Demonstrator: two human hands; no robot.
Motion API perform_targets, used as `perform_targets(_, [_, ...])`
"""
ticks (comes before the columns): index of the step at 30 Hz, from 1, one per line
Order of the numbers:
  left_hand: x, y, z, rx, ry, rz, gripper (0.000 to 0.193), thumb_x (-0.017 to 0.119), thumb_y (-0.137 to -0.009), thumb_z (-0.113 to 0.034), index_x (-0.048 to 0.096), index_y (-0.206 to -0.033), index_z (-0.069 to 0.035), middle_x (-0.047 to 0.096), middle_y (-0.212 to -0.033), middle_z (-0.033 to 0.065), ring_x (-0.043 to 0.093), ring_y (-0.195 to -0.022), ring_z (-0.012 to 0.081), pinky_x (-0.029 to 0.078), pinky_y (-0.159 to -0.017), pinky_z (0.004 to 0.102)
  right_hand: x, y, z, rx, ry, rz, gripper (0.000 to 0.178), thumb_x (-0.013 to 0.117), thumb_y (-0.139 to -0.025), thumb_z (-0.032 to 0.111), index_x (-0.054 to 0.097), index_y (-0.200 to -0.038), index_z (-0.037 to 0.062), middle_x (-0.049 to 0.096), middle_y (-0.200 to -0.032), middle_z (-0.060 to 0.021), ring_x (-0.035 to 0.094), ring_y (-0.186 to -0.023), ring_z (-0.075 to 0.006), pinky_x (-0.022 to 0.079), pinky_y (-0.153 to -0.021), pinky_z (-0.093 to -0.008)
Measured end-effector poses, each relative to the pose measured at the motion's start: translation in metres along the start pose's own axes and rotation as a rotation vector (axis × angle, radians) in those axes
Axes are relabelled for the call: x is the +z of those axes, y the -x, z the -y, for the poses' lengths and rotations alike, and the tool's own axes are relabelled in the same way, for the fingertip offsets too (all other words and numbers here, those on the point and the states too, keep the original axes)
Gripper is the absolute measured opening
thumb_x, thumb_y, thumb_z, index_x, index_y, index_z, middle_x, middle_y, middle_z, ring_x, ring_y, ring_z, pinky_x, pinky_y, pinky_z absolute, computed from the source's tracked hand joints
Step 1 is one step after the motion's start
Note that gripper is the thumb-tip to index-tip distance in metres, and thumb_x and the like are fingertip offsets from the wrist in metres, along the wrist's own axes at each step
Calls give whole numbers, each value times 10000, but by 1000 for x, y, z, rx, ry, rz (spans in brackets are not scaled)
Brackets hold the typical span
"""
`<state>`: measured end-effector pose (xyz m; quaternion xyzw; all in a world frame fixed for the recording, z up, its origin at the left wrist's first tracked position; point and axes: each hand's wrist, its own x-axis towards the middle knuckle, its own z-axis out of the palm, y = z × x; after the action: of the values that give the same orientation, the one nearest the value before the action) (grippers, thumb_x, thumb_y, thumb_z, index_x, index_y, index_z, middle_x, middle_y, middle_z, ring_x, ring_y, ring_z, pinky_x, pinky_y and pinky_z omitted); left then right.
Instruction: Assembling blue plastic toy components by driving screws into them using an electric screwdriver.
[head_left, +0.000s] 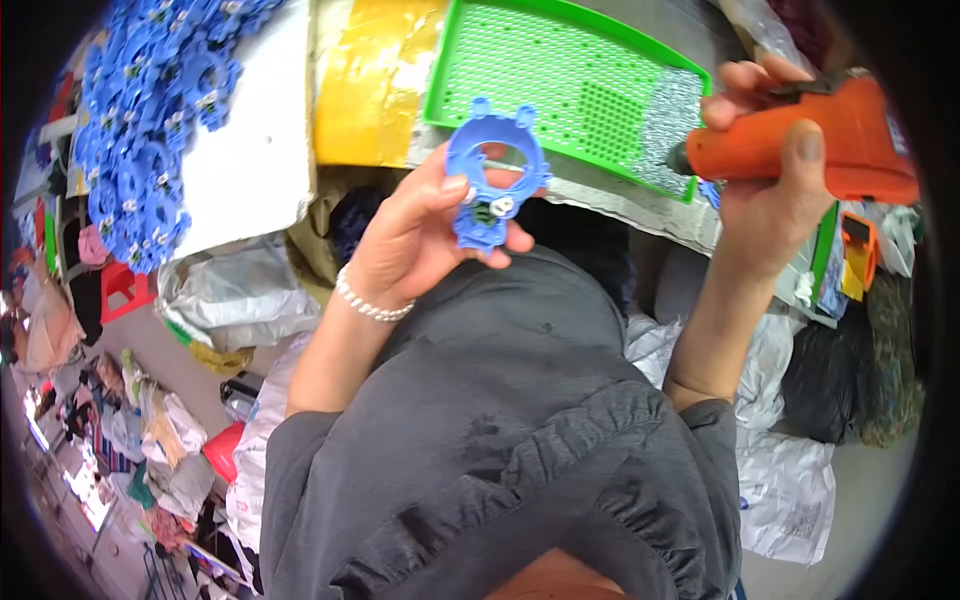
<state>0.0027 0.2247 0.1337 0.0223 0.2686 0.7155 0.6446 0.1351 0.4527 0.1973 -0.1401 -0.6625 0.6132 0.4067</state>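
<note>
My left hand (402, 228) grips a blue plastic ring-shaped part (486, 130) with small tabs on its rim. Two white bits and a dark green piece sit on the part's lower end. In my right hand (768, 215) is an orange power screwdriver (850, 135), fingers and thumb wrapped round its body. The tool's dark tip points left, at the edge of a heap of small silvery screws (672, 112). Those screws lie in the right end of a green perforated tray (540, 65). The tool and the blue part are well apart. Whether a screw sits on the tip I cannot tell.
Many similar blue parts (150, 130) are piled at the left on a white board (265, 110). Yellow tape (375, 90) covers the surface beside the tray. White sacks (785, 490) and a black bag (830, 370) lie right; a red stool (125, 290) and cluttered bags are left.
</note>
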Motion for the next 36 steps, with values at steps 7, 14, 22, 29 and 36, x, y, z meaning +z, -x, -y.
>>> perform_targets(7, [-8, 0, 2, 14, 64, 35, 513, 508, -890, -176, 304, -1327, -1, 523, -1209, 246, 659, -846, 384, 592, -648, 400, 4, 1, -7, -11, 16, 35, 567, 567, -857, 403, 501, -1168, -67, 589, -1019, -193, 592, -782, -221, 483, -756, -364])
perform_targets(14, [-10, 3, 6, 11, -16, -12, 482, 518, -894, -116, 311, -1318, -17, 541, -1194, 212, 666, -829, 364, 595, -639, 390, 5, 5, -9, 28, -24, 22, 567, 573, -855, 409, 503, -1169, -59, 590, -1020, -189, 596, -781, -226, 488, -760, -362])
perform_targets(22, [-15, 2, 10, 44, -29, 27, 465, 501, -928, -139, 297, -1328, -20, 534, -1201, 204, 663, -840, 354, 591, -620, 372, 6, 9, -10, 43, -77, 55, 567, 588, -850, 406, 511, -1171, -56, 587, -1031, -193, 599, -786, -228, 486, -763, -366])
perform_targets(29, [-16, 4, 12, 60, 46, 42, 455, 452, -951, -207, 290, -1331, -16, 531, -1191, 224, 661, -851, 349, 592, -608, 359, 5, 12, -10, 50, -109, 58, 554, 588, -857, 386, 508, -1176, -59, 585, -1031, -196, 599, -786, -228, 485, -764, -371])
perform_targets(36, [-2, 9, 14, 121, -284, -129, 550, 625, -862, -129, 321, -1311, -38, 554, -1143, 160, 667, -826, 257, 562, -565, 288, 5, 15, -11, 41, -94, 63, 559, 594, -854, 387, 508, -1175, -61, 581, -1030, -197, 597, -787, -228, 483, -764, -371])
